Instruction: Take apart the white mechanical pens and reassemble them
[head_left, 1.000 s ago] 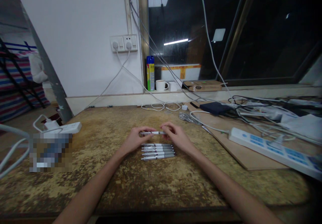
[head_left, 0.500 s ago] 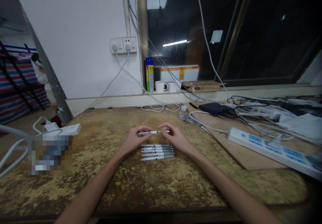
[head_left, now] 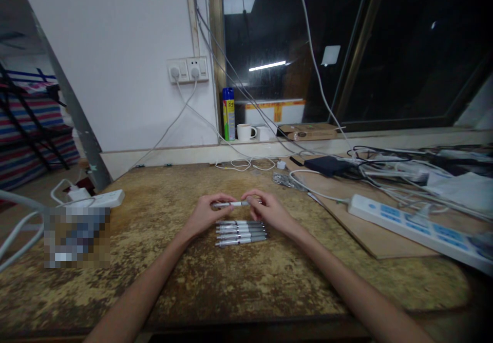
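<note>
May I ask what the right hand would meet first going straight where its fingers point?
Probably the left hand, at the other end of the held pen, though depth is unclear.

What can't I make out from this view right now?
All in head view:
Held pen: part of its right half, covered by the right hand.
Lying pens: any lettering, too small.
Spray can: label wording, too small.
Large power strip: right end, cut off by the right edge.

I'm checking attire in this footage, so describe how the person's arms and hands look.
The left hand and right hand are ungloved. Both forearms are bare and slender, with no sleeve, watch or bracelet in view. Finer markings can't be told.
</note>
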